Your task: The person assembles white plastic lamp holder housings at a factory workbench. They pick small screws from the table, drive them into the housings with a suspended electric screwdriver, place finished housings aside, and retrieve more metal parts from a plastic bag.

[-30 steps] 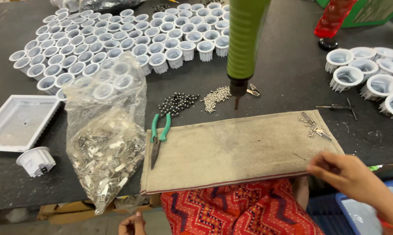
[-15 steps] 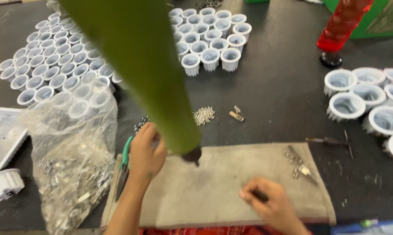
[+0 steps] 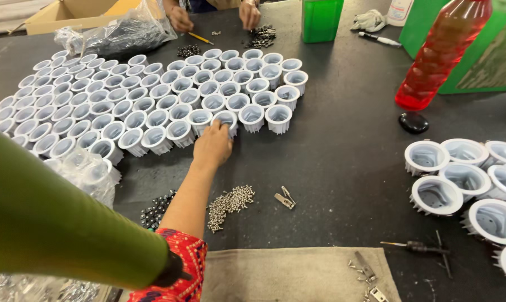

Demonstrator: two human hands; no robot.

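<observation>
Left hand (image 3: 212, 146) covers the white ribbed plastic cup (image 3: 226, 118) it reaches; fingers hidden behind the hand, grip unclear. Right hand not visible. Blurred green cylinder (image 3: 57, 223), near-left of that cup, cut by the frame edge, hides the table beneath. Co-worker's hands (image 3: 214, 15) beyond the cups, cropped at top edge.
</observation>
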